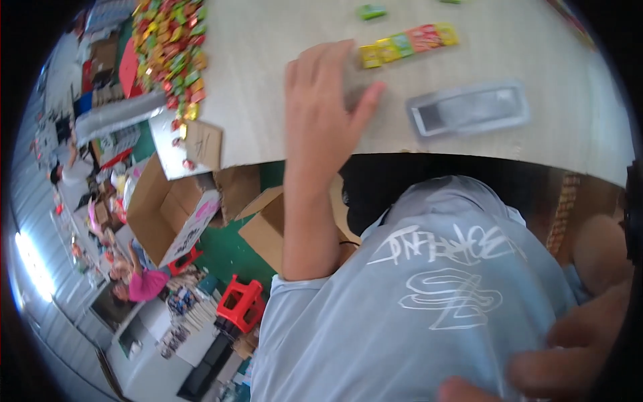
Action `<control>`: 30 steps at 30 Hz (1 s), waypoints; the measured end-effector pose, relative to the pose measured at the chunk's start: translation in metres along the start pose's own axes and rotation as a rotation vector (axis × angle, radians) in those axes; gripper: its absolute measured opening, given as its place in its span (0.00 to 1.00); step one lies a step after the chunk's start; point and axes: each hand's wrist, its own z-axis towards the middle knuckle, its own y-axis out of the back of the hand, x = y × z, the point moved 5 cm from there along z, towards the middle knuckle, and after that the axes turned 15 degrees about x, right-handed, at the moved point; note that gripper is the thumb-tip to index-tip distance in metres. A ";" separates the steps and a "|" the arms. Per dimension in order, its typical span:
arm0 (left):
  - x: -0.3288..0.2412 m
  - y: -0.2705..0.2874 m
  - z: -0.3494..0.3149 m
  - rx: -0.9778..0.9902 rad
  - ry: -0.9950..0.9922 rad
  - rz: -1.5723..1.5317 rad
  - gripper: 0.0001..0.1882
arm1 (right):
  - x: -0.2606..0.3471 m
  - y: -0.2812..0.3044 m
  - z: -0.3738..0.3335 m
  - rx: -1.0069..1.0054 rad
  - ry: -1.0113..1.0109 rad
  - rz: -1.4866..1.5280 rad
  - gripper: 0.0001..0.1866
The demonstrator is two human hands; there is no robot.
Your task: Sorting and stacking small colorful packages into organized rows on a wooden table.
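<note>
My left hand (323,100) lies on the pale table with fingers stretched out and thumb apart, holding nothing. Just right of its fingertips is a short row of small wrapped candies (410,45) in yellow, green and red-orange, laid end to end. A clear plastic tray (469,108), long with rounded corners, sits near the table's front edge. Beyond the row lies a single green wrapped candy (372,11). My right hand (569,342) is raised in front of my grey shirt at the lower right, off the table; it is blurred and partly cut off, so its grip is unclear.
A large heap of wrapped candies (171,53) covers the table's far left. Open cardboard boxes (167,208) stand below the table's left edge, by a red plastic stool (241,303). A person in a pink top (146,285) and other people are at work farther left.
</note>
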 end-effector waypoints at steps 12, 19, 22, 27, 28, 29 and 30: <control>-0.003 0.001 -0.002 0.015 -0.018 0.049 0.28 | 0.005 0.012 -0.017 -0.008 -0.018 -0.004 0.21; -0.003 -0.001 0.006 0.023 -0.003 0.041 0.26 | 0.003 0.014 -0.026 -0.067 -0.028 0.021 0.21; -0.010 -0.004 0.006 -0.007 -0.047 -0.009 0.23 | -0.004 0.007 -0.008 -0.078 0.083 0.051 0.21; -0.014 -0.005 0.003 0.024 -0.025 -0.033 0.22 | -0.006 0.009 -0.003 -0.075 0.156 0.061 0.20; -0.015 -0.009 0.008 0.053 -0.038 -0.055 0.23 | -0.006 0.010 -0.005 -0.080 0.143 0.054 0.20; -0.016 -0.009 0.008 0.054 -0.056 -0.081 0.23 | -0.004 0.014 -0.011 -0.083 0.117 0.045 0.20; -0.011 -0.008 0.006 0.037 -0.044 -0.023 0.23 | -0.002 0.017 -0.020 -0.087 0.073 0.031 0.20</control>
